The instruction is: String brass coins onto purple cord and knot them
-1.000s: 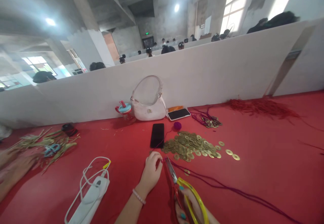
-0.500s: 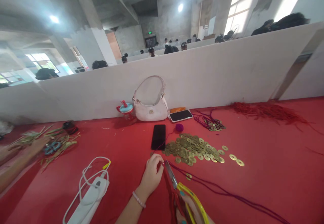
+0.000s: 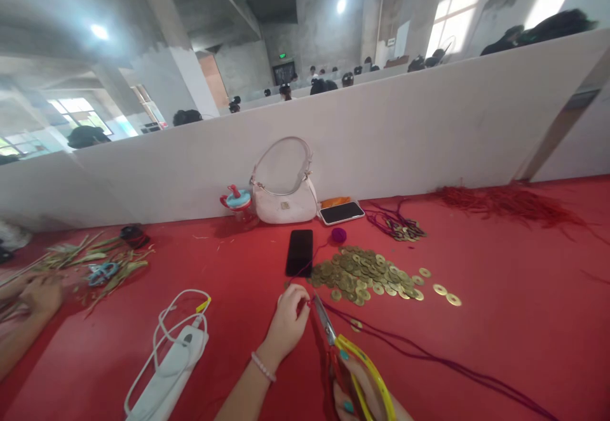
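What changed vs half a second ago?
At far left, the co-worker's outstretched hand drew back leftward, away from the blue-handled scissors. Camera view shifted slightly. Nothing visibly picked up or let go. Unchanged: right hand holding yellow-and-red scissors, left hand near the black phone, coin pile.

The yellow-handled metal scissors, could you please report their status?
Right hand gripping the scissors. Left hand pinched beside their tips, apparently on long purple cord. Heap of round, holed, brass-coloured coins just beyond.
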`<action>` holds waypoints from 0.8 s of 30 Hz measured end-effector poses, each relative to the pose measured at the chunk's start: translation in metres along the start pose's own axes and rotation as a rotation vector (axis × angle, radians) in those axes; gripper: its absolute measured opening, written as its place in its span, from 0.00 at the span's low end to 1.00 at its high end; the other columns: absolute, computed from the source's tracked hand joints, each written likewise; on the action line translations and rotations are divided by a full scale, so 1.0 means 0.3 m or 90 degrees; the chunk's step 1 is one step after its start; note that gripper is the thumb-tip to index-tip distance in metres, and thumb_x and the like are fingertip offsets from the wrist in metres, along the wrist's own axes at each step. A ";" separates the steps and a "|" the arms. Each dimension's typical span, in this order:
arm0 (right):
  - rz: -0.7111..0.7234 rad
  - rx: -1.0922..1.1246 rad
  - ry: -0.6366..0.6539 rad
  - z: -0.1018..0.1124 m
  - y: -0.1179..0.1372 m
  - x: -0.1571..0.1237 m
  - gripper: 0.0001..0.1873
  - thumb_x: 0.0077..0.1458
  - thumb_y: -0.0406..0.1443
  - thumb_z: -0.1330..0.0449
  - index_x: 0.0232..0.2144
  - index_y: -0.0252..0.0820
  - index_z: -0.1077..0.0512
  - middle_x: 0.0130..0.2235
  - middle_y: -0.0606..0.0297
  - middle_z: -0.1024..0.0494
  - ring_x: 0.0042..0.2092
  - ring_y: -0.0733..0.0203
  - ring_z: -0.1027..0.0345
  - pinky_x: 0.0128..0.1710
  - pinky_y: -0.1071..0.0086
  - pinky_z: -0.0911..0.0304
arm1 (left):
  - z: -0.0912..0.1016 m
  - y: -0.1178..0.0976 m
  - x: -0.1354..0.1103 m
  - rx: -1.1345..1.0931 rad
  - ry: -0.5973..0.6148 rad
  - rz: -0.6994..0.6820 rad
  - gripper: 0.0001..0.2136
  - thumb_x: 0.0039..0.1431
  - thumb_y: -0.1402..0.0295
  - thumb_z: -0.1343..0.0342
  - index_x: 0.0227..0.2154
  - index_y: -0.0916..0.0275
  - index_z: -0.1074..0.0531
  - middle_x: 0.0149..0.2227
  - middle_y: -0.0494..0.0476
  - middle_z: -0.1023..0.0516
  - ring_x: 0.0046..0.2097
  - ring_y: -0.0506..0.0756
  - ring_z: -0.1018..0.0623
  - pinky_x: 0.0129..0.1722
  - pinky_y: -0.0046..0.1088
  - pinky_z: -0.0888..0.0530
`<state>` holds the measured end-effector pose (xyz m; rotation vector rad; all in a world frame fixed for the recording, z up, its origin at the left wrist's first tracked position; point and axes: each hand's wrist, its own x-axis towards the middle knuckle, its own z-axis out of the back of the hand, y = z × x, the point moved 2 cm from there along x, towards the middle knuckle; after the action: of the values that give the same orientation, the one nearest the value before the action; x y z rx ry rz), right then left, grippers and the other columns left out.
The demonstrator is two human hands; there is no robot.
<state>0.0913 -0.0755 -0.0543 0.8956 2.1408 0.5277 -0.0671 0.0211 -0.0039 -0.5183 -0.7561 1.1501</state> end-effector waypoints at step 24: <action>0.116 -0.023 -0.035 0.004 0.150 -0.057 0.21 0.40 0.52 0.40 0.27 0.42 0.36 0.19 0.70 0.37 0.18 0.70 0.47 0.17 0.75 0.48 | 0.004 -0.006 0.002 0.071 0.002 -0.004 0.06 0.51 0.77 0.53 0.30 0.62 0.33 0.35 0.56 0.30 0.39 0.55 0.30 0.41 0.34 0.35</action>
<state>0.1199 -0.0579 -0.0196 1.0799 2.0044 0.6232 -0.0667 0.0212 -0.0016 -0.4240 -0.6863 1.1783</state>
